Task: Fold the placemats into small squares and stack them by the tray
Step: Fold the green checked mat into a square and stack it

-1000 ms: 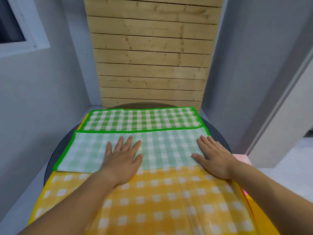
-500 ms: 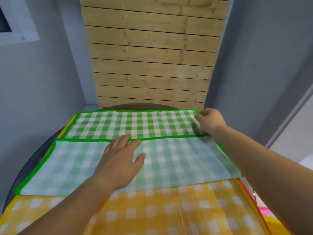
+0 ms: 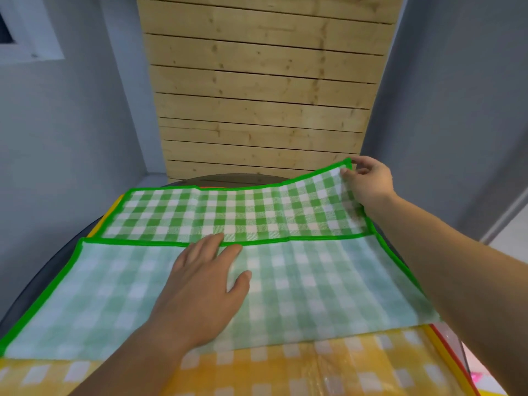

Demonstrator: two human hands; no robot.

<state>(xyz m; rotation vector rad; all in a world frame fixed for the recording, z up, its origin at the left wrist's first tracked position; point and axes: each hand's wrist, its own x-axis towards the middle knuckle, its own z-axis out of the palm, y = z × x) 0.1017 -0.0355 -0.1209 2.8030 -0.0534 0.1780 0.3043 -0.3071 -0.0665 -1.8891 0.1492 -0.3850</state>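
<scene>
A green checked placemat (image 3: 217, 212) with a bright green border lies across the table, its near half folded over so the pale underside (image 3: 314, 287) faces up. My left hand (image 3: 200, 290) lies flat on that pale flap, fingertips at the folded edge. My right hand (image 3: 368, 181) pinches the mat's far right corner and holds it lifted off the table. Under the green mat lies a yellow checked placemat (image 3: 285, 370), showing along the near edge. No tray is visible.
The mats cover a dark round table (image 3: 43, 275) whose rim shows at the left. A wooden slat panel (image 3: 263, 95) stands just behind it between grey walls. A red mat edge (image 3: 445, 347) and something pink (image 3: 474, 375) show at the lower right.
My right hand went from the pale flap's right end to the far right corner, pinched it and raised it. My left hand stayed flat on the flap. The view moved closer.
</scene>
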